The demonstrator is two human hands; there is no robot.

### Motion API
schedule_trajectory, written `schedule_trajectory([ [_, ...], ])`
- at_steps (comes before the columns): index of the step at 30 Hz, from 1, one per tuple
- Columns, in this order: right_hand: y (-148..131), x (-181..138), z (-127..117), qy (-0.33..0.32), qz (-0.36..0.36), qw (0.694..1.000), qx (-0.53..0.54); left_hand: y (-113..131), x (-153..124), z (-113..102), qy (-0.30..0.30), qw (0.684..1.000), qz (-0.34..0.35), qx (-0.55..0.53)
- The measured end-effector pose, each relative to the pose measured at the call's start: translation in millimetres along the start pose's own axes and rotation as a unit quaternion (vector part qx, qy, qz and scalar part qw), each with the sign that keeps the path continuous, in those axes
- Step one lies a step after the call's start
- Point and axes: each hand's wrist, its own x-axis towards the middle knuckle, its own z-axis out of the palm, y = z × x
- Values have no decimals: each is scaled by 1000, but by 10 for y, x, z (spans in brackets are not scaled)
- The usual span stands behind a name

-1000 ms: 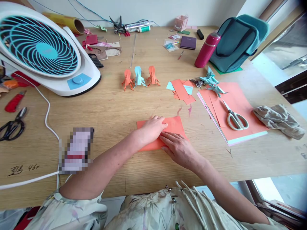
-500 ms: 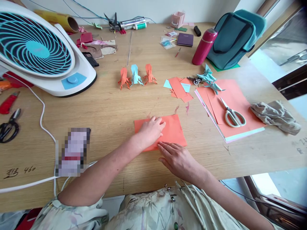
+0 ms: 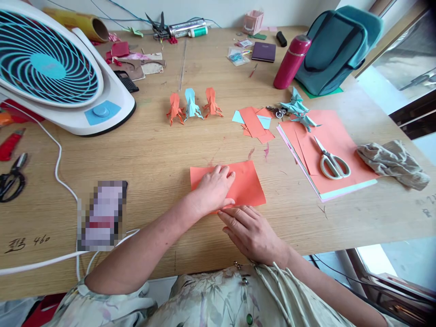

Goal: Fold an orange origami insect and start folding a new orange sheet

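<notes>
The orange sheet (image 3: 248, 181) is smooth matt paper, the table (image 3: 153, 154) wood-grained, the magenta bottle (image 3: 292, 63) glossy.

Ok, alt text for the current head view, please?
The left hand rests on orange paper, with the right hand at its near edge. Beyond stand three origami figures; to the right, scissors lie on a paper stack.

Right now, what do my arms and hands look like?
Your left hand and right hand are ungloved, the forearms bare. The left sleeve is loose, pale and faintly patterned, with a gathered edge; the right sleeve barely shows.
</notes>
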Motion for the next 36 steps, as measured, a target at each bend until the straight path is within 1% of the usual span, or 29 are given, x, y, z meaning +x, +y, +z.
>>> schedule_trajectory([
  [2,-18,13,44,-15,22,999,-17,1,-1,-17,-11,1000,-3,-5],
  [4,-19,-5,87,-16,21,999,-19,-7,-7,-34,-18,1000,-2,-10],
  [7,26,-103,103,12,25,1000,-15,-31,-18,-54,-28,999,9,-13],
  [10,100,-226,73,39,63,997,-30,-51,-16,-68,-43,999,15,-15],
  [13,130,-287,84,50,89,994,-47,-52,-5,-81,-65,998,15,-20],
  [17,44,-252,227,38,90,993,-69,-42,-3,-91,-77,997,12,-7],
  [20,-47,-213,352,11,105,990,-98,-58,-16,-90,-78,997,19,-9],
  [23,-92,-212,420,-2,118,984,-130,-85,-25,-88,-85,996,22,-22],
  [30,-75,-271,453,-10,114,977,-178,-92,-17,-73,-89,996,20,-25],
  [33,-54,-295,451,-9,112,977,-184,-96,-16,-63,-82,996,21,-28],
  [36,-24,-335,428,1,121,976,-181,-99,-15,-74,-92,995,20,-27],
])
